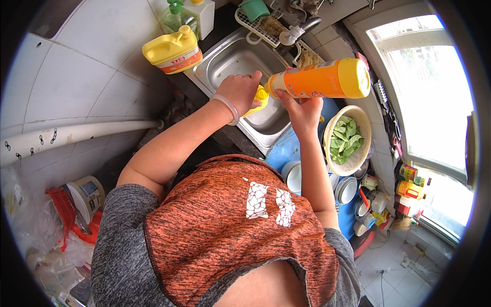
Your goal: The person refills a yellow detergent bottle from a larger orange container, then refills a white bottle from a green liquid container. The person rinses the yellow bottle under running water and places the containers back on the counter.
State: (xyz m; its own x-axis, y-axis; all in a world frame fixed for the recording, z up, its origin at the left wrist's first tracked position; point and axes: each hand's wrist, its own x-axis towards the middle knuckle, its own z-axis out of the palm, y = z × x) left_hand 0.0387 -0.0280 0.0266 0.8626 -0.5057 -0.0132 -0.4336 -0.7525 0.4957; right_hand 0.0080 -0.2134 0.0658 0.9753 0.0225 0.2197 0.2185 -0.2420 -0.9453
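Over the stainless steel sink (264,135), my left hand (238,91) grips a small yellow bottle (261,99), whose body is partly hidden behind the fingers. My right hand (303,111) holds a large orange bottle (318,82) with a yellow base, tipped onto its side. Its narrow end points left and meets or nearly meets the top of the yellow bottle; I cannot tell whether they touch. No liquid can be made out between them. At the sink's far left corner stands a yellow jug (170,50) with an orange label.
A cream basket (366,149) of green leaves (347,138) stands right of my right forearm. Bowls and jars, among them a white enamel one (346,190), crowd the blue counter. A white dish rack (261,32) lies behind the sink near the faucet (310,23). A white pipe (88,134) runs along the left wall.
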